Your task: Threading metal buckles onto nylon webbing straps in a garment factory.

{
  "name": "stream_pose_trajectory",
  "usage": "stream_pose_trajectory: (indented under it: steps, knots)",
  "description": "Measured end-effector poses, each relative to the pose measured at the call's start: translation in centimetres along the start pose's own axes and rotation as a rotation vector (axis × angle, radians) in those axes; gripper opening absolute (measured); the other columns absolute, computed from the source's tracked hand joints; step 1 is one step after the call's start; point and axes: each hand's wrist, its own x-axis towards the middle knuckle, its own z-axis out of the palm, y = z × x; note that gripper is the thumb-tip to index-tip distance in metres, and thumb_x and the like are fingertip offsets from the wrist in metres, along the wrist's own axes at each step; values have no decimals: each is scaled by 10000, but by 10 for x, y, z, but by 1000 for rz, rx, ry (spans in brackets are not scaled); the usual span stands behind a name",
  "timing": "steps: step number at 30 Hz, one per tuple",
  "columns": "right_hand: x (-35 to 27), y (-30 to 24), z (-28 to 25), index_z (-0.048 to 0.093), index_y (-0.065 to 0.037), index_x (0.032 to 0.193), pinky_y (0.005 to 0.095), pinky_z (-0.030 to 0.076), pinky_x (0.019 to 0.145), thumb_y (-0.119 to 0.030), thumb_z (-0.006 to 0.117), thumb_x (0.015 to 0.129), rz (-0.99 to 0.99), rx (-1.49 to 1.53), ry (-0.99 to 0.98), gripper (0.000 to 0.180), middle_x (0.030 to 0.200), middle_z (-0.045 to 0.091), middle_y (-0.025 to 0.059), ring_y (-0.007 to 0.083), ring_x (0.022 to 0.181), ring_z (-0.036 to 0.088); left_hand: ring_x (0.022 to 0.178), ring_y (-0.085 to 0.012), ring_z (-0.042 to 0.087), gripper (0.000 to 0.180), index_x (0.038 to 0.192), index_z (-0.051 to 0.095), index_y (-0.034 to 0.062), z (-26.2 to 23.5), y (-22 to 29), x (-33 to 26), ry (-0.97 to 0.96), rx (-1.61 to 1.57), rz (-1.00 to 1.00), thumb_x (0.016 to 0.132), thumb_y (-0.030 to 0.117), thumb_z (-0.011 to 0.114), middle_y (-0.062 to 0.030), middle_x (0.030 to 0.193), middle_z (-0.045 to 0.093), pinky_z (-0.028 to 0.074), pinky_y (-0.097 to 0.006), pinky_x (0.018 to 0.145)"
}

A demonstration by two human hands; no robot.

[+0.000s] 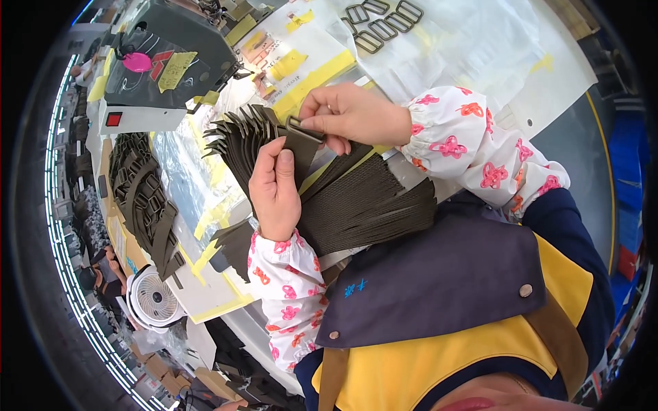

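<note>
My left hand (274,188) grips a fanned bundle of dark olive webbing straps (356,202), thumb pressed on the top strap (301,147). My right hand (353,115) pinches a small dark rectangular buckle (296,125) at the end of that top strap. More strap ends fan out to the upper left (236,137). Both forearms wear white sleeve covers with pink flower print.
A grey machine (175,58) with a red switch stands at the upper left. Several dark metal buckles (380,24) lie on clear plastic at the top. A pile of finished straps (144,198) lies at the left, a small white fan (154,301) below it.
</note>
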Motion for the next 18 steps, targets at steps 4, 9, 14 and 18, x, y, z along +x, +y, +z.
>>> stream_pose_trajectory:
  steps: [4,9,14,18]
  knots:
    - [3,3,8,499,2,927,175,397,434,-82,471,865,35,-44,-70,108,668,576,44,54,476,507,805,-86,499,185,1023,522,6,-2,-5,-5,-18,72,31,924,136,433,-21,871,563,398,-213,749]
    - [3,-1,10,502,9,949,179,405,447,-77,492,844,61,-172,-115,136,678,578,31,55,480,499,849,-149,514,160,989,542,-2,-6,5,-8,4,-67,16,862,96,531,-72,913,544,400,-246,781]
    - [15,4,15,537,24,857,269,441,509,-82,552,805,-391,-548,-62,119,643,587,85,152,527,548,836,-226,523,130,883,576,-9,-10,12,-9,117,363,284,778,46,629,-123,940,540,411,-285,766]
    - [31,21,22,537,31,811,303,453,544,-113,574,798,-446,-728,-62,150,626,578,111,177,579,582,687,-126,489,77,839,563,-9,-13,21,-22,69,210,19,817,59,592,-65,778,550,402,-225,648]
